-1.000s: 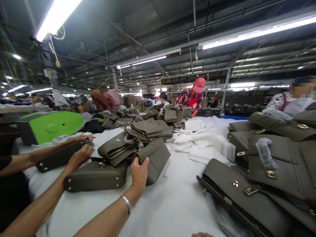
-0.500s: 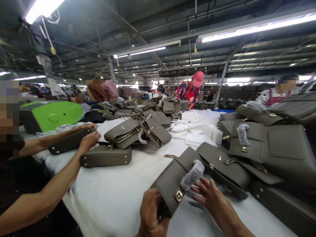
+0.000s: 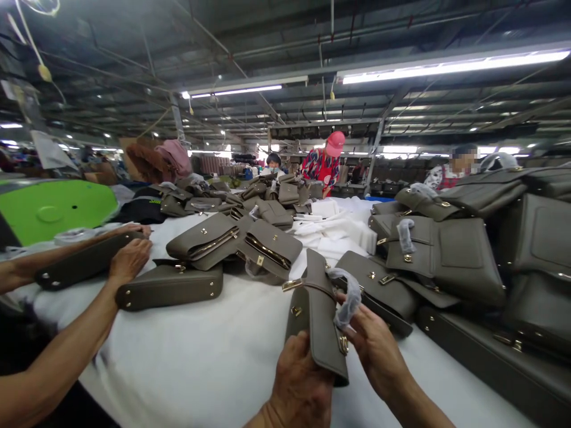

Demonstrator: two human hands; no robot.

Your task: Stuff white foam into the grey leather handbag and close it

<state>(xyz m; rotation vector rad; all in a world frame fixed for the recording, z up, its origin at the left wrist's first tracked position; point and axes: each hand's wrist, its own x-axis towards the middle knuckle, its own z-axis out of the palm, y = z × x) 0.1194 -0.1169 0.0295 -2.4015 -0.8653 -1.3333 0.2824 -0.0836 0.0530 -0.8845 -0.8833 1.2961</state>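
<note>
I hold an olive-grey handbag point(image 3: 319, 309) upright just above the white table cover point(image 3: 214, 362), near its front edge. My left hand point(image 3: 301, 380) grips the bag's lower end from below. My right hand point(image 3: 379, 351) pinches a strip of clear plastic wrap point(image 3: 350, 294) that hangs from the bag's strap, next to a gold clasp point(image 3: 342, 343). A gold buckle point(image 3: 292, 285) sticks out on the bag's left side.
A co-worker's hands point(image 3: 129, 261) at the left rest on two bags lying flat point(image 3: 172, 288). More bags are piled in the middle point(image 3: 267, 249) and stacked at the right point(image 3: 446, 261). White foam sheets point(image 3: 339, 235) lie beyond. A green machine point(image 3: 49, 208) stands far left. People work at the far end.
My left hand took a bag from the middle pile and drew it toward me. My right hand came up, and it now pinches the wrap while the bag stands more upright.
</note>
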